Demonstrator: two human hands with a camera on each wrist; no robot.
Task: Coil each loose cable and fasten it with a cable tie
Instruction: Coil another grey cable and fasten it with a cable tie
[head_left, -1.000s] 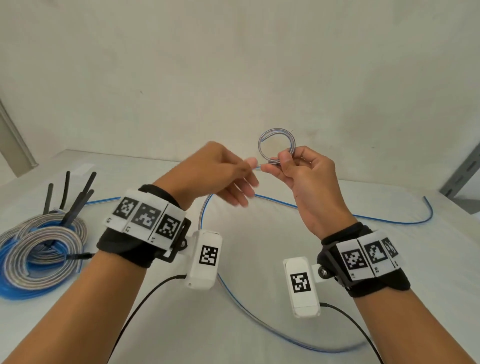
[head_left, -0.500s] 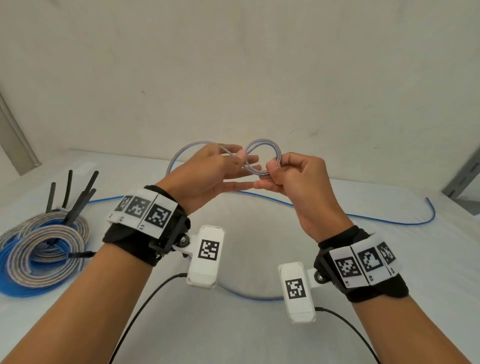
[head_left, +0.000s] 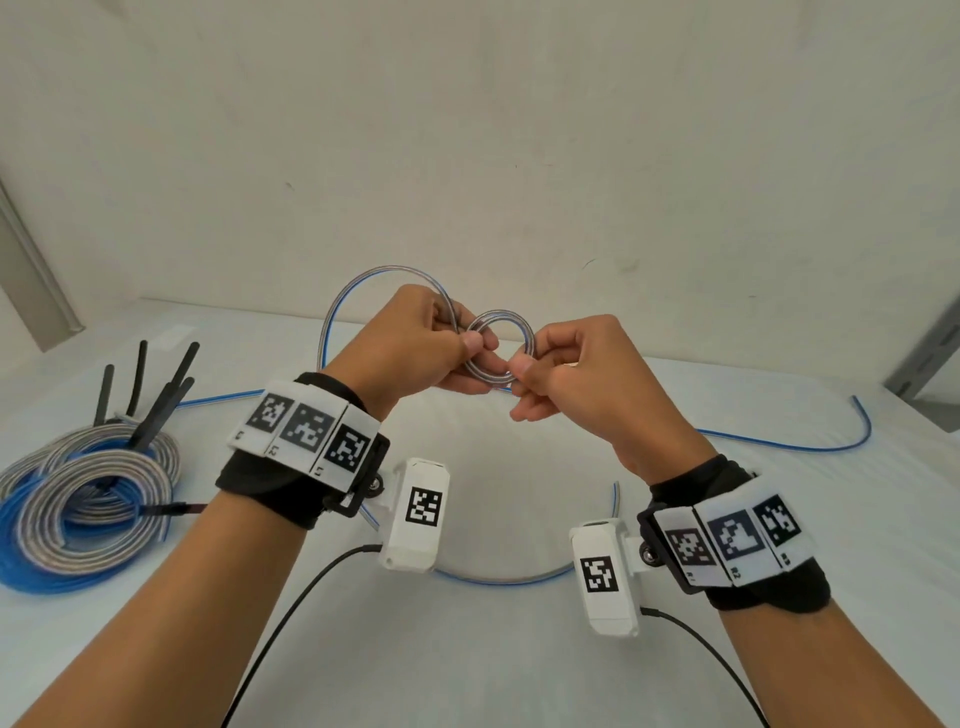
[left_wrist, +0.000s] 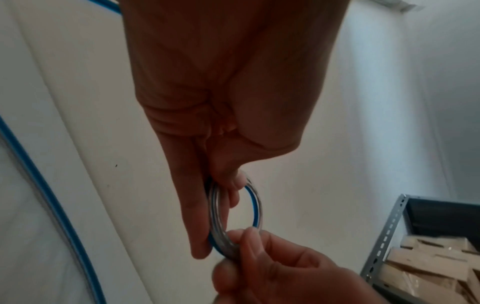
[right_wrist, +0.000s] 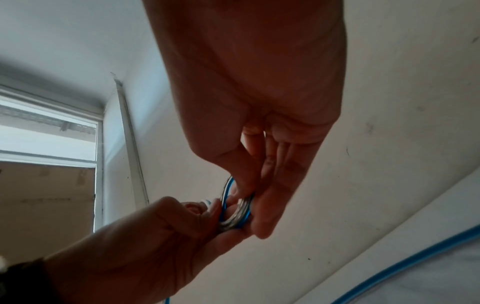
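Observation:
A small coil (head_left: 500, 347) of clear, blue-striped cable is held up between both hands above the table. My left hand (head_left: 465, 338) pinches the coil's left side, thumb in front. My right hand (head_left: 525, 358) pinches its lower right. A wider loop (head_left: 353, 291) of the same cable arches up behind the left hand. The loose remainder (head_left: 779, 446) trails over the white table. In the left wrist view the coil (left_wrist: 255, 205) sits edge-on between my left fingers (left_wrist: 228, 185) and the right hand (left_wrist: 249, 238). The right wrist view shows the coil (right_wrist: 235, 216) pinched likewise.
Finished cable coils (head_left: 88, 499) lie at the table's left with black cable ties (head_left: 156, 405) sticking up from them. A slack curve of cable (head_left: 498, 579) lies between my wrists. A metal shelf post (head_left: 930, 358) stands at the right; it holds cardboard boxes (left_wrist: 428, 259).
My left hand has brought a new loop of cable up to the coil and now pinches it there. The slack on the table has been drawn in and shortened.

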